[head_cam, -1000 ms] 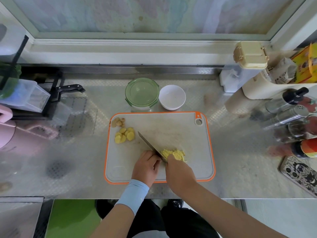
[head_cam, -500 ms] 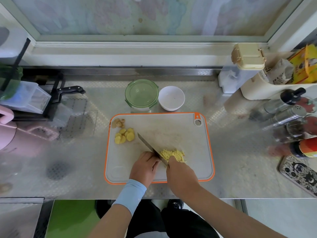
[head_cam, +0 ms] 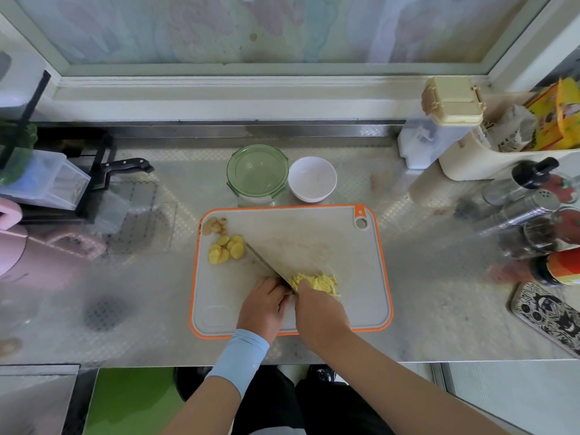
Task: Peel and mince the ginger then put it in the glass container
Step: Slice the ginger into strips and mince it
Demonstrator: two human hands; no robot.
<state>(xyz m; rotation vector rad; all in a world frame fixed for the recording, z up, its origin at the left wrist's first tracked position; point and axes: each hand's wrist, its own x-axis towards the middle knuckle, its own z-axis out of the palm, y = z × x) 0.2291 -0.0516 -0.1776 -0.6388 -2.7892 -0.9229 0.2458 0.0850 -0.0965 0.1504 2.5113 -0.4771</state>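
Near the surface's front edge, on the cutting board (head_cam: 345, 246), the shredded ginger (head_cam: 317, 282) lies just right of the knife (head_cam: 263, 262), whose blade slants toward the far-left corner. The left hand (head_cam: 265, 306) has its fingers wrapped round the handle. The right hand (head_cam: 320, 312) rests on the shreds, fingertips hidden, so I cannot tell its grip. Ginger slices (head_cam: 227, 249) wait by the blade tip.

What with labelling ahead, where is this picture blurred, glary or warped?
Head view: sharp at the centre, where the minced ginger and cutting board read clearly; smeared over the left countertop and the bottles at right; soft glare on the steel; the window frame bows from wide-angle distortion.
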